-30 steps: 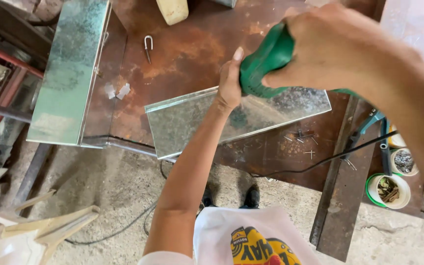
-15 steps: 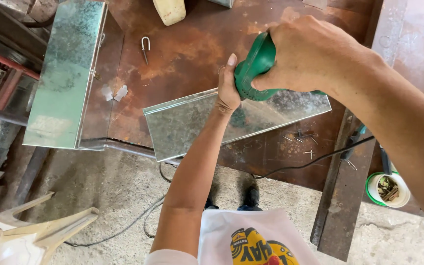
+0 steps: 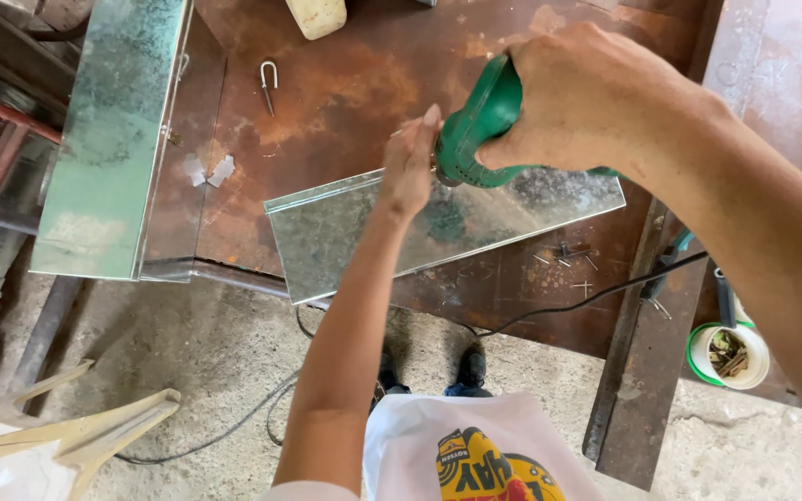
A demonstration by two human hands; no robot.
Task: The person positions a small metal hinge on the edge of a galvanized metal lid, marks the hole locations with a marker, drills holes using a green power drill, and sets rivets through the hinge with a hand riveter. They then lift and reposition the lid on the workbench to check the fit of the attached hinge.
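A: We take the folded sheet-metal piece [image 3: 364, 237] as our landmark. It lies on the rusty steel table [image 3: 364, 83], its near edge hanging just past the table's front edge. What do we see on it?

B: Our right hand [image 3: 596, 102] is closed around the grip of a green power drill [image 3: 475, 125], which stands over the far long edge of the piece, nose pointing down at it. Whether the bit touches the metal we cannot tell; our hands hide it.

A: And the left hand [image 3: 408, 167]?

B: It rests on the piece's far edge, fingers straight and together, thumb up, right beside the drill's nose. It presses flat rather than gripping anything.

A: So our hands sit close together, one clamped on the drill, one laid open on the piece.

B: Yes. Left of the piece a long galvanised box [image 3: 109, 139] lies along the table's left side. Beyond the piece, further onto the table, lies a small U-shaped metal hook [image 3: 268, 82], and between hook and box, two pale scraps [image 3: 208, 171].

A: To the right of the piece?

B: A scatter of small screws [image 3: 563, 258] lies on the table just past its right end, and a black cable [image 3: 587, 297] runs across the table's front edge there. Further right sits a green-rimmed tub [image 3: 728, 354] of odd bits.
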